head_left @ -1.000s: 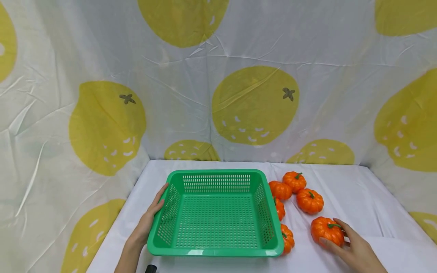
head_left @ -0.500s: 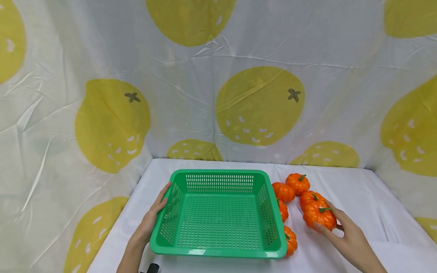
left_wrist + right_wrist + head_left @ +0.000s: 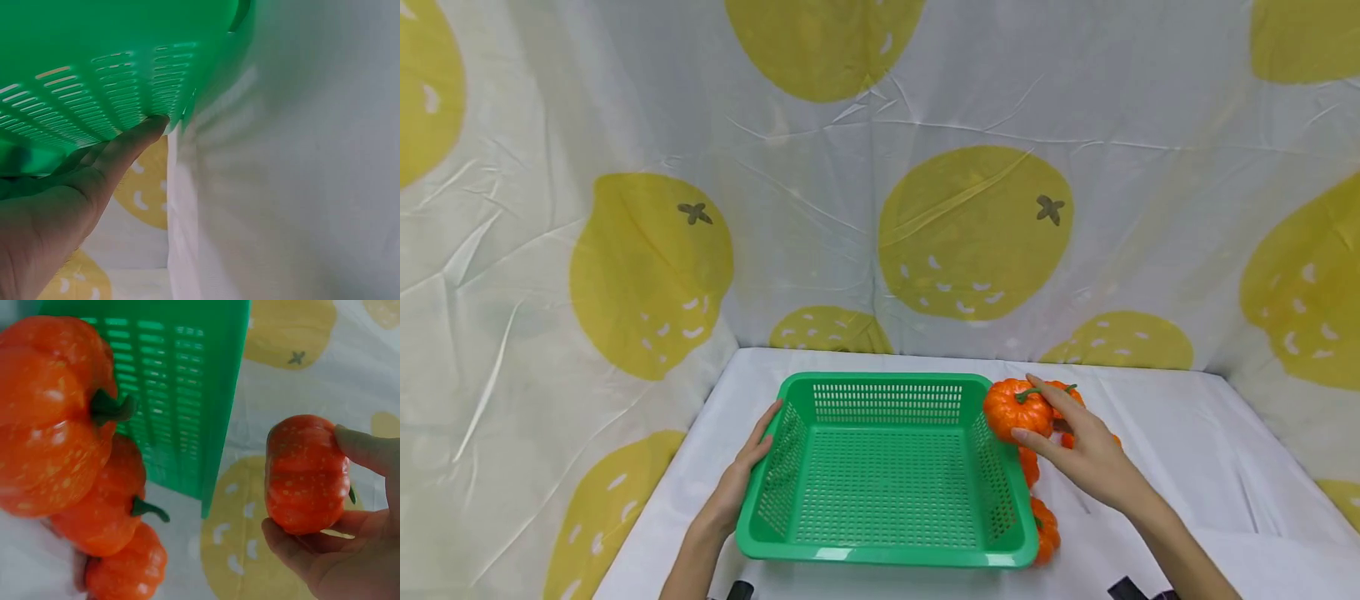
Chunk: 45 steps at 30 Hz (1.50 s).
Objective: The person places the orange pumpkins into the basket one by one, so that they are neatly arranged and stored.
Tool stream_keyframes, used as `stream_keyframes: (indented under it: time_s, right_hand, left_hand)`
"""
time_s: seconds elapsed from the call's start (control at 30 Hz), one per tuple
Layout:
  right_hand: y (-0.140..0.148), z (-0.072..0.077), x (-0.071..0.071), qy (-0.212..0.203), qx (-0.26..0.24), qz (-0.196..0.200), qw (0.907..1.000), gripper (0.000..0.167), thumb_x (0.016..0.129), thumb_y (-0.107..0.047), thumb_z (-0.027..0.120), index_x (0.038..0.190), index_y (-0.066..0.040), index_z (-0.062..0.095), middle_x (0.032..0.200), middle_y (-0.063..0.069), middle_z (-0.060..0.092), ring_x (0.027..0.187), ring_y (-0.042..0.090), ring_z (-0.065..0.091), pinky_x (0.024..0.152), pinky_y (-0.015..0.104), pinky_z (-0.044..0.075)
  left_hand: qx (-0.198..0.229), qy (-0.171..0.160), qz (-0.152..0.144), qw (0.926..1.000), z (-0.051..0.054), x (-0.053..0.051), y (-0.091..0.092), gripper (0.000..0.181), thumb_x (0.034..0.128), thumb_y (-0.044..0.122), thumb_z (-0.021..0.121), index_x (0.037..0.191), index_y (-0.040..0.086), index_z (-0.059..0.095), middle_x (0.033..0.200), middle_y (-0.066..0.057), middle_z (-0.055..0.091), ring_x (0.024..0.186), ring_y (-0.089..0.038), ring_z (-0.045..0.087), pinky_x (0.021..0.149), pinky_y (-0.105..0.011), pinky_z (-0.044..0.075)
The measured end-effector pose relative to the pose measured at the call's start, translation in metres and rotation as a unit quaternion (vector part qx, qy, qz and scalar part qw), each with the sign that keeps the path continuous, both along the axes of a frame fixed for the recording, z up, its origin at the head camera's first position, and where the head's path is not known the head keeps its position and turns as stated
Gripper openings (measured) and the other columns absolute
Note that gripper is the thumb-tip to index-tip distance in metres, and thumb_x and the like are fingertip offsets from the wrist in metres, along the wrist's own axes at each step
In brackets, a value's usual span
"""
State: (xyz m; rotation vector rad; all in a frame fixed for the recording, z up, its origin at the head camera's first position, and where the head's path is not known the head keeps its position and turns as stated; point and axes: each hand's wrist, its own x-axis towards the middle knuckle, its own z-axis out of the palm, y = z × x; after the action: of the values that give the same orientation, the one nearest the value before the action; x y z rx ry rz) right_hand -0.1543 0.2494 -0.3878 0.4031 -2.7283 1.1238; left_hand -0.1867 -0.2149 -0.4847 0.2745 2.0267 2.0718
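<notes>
A green plastic basket (image 3: 887,553) with slotted sides stands on the white-covered table. My left hand (image 3: 730,487) rests along its left side, its fingers straight against the outer wall, as the left wrist view of the hand (image 3: 81,187) also shows. My right hand (image 3: 1093,457) holds an orange toy pumpkin (image 3: 1013,410) with a green stem, thumb on one side and fingers on the other. In the head view this pumpkin overlaps the basket's right rim near the back corner; the right wrist view shows the pumpkin (image 3: 306,475) lifted off the table.
Several more pumpkins lie along the basket's right side, among them one near the front corner (image 3: 1047,531) and one partly hidden behind the rim (image 3: 1028,467). My right hand covers others at the back. A lemon-printed curtain (image 3: 820,250) surrounds the table.
My right hand has lifted the pumpkin from the table at the right and carried it left and away from me to the basket's right rim. My left hand stays at the basket.
</notes>
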Motion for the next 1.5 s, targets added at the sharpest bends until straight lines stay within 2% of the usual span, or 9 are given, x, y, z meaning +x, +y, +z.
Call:
stream_keyframes:
  time_s: [0.1, 0.17, 0.23, 0.4, 0.53, 0.87, 1.2, 1.37, 1.5]
  right_hand:
    - [-0.014, 0.005, -0.013, -0.01, -0.001, 0.033, 0.9994, 0.075, 0.101, -0.035, 0.069, 0.164, -0.026, 0.03, 0.159, 0.018, 0.046, 0.122, 0.04, 0.064, 0.092, 0.045, 0.058]
    - [-0.022, 0.007, -0.021, -0.015, -0.002, 0.049, 0.9987, 0.074, 0.101, -0.036, 0.067, 0.164, -0.025, 0.03, 0.161, 0.02, 0.042, 0.127, 0.046, 0.06, 0.096, 0.056, 0.055]
    - [-0.029, 0.009, -0.029, -0.019, -0.003, 0.061, 0.9979, 0.073, 0.101, -0.036, 0.067, 0.164, -0.022, 0.032, 0.161, 0.02, 0.041, 0.13, 0.047, 0.058, 0.099, 0.059, 0.053]
    - [-0.048, 0.014, -0.046, -0.02, 0.001, 0.099, 0.9949, 0.073, 0.101, -0.036, 0.068, 0.162, -0.015, 0.035, 0.16, 0.017, 0.044, 0.14, 0.041, 0.051, 0.106, 0.055, 0.05]
    - [-0.064, 0.018, -0.057, -0.037, -0.012, 0.127, 0.9911, 0.075, 0.099, -0.038, 0.071, 0.162, -0.016, 0.036, 0.165, 0.013, 0.039, 0.146, 0.039, 0.046, 0.109, 0.054, 0.048]
    - [-0.105, 0.015, -0.084, -0.079, -0.056, 0.186, 0.9778, 0.073, 0.095, -0.034, 0.076, 0.158, -0.017, 0.044, 0.161, 0.012, 0.046, 0.14, 0.033, 0.054, 0.107, 0.048, 0.051]
    - [-0.145, -0.008, -0.107, -0.122, -0.064, 0.203, 0.9694, 0.073, 0.094, -0.031, 0.078, 0.157, -0.011, 0.045, 0.151, 0.017, 0.051, 0.13, 0.03, 0.056, 0.102, 0.04, 0.055]
    - [-0.166, -0.023, -0.114, -0.138, -0.048, 0.205, 0.9678, 0.07, 0.094, -0.027, 0.078, 0.155, -0.012, 0.049, 0.146, 0.016, 0.056, 0.13, 0.032, 0.056, 0.101, 0.043, 0.053]
    - [-0.178, -0.034, -0.116, -0.138, -0.032, 0.214, 0.9666, 0.07, 0.093, -0.024, 0.079, 0.154, -0.009, 0.049, 0.146, 0.019, 0.057, 0.132, 0.036, 0.055, 0.103, 0.047, 0.052]
  left_hand:
    - [-0.004, -0.001, 0.001, 1.0, 0.001, 0.0, 0.002, 0.054, 0.1142, 0.039, 0.023, 0.167, 0.038, 0.01, 0.176, 0.001, -0.005, 0.161, -0.033, -0.013, 0.123, -0.069, -0.005]
    - [-0.004, -0.001, 0.002, 1.0, 0.001, 0.0, 0.003, 0.054, 0.1142, 0.039, 0.023, 0.167, 0.038, 0.01, 0.176, 0.001, -0.004, 0.161, -0.033, -0.013, 0.123, -0.069, -0.005]
    - [-0.003, -0.001, 0.004, 1.0, 0.001, 0.0, 0.005, 0.054, 0.1142, 0.039, 0.023, 0.167, 0.038, 0.011, 0.176, 0.0, -0.004, 0.161, -0.033, -0.013, 0.122, -0.07, -0.005]
    - [0.0, -0.004, 0.008, 1.0, 0.001, 0.001, 0.008, 0.054, 0.1142, 0.039, 0.023, 0.166, 0.038, 0.011, 0.176, 0.0, -0.004, 0.161, -0.033, -0.013, 0.123, -0.07, -0.006]
    - [-0.001, -0.001, 0.012, 0.9999, -0.001, 0.001, 0.012, 0.054, 0.114, 0.039, 0.024, 0.166, 0.039, 0.012, 0.176, -0.001, -0.003, 0.161, -0.034, -0.012, 0.122, -0.07, -0.005]
    - [0.003, 0.003, 0.014, 0.9999, -0.001, 0.002, 0.023, 0.054, 0.114, 0.038, 0.024, 0.166, 0.04, 0.011, 0.176, -0.002, -0.003, 0.161, -0.037, -0.011, 0.121, -0.073, -0.005]
    - [0.004, 0.001, 0.019, 0.9998, -0.001, 0.003, 0.024, 0.054, 0.1139, 0.037, 0.024, 0.166, 0.038, 0.012, 0.176, -0.004, -0.002, 0.161, -0.037, -0.009, 0.122, -0.072, -0.003]
    - [0.001, 0.01, 0.018, 0.9998, 0.0, 0.003, 0.025, 0.054, 0.114, 0.036, 0.023, 0.167, 0.034, 0.011, 0.176, -0.006, -0.002, 0.161, -0.039, -0.008, 0.121, -0.073, -0.002]
    - [-0.006, 0.011, 0.021, 0.9997, -0.001, 0.003, 0.026, 0.054, 0.1139, 0.036, 0.024, 0.167, 0.034, 0.012, 0.176, -0.005, 0.001, 0.161, -0.038, -0.001, 0.122, -0.071, 0.004]
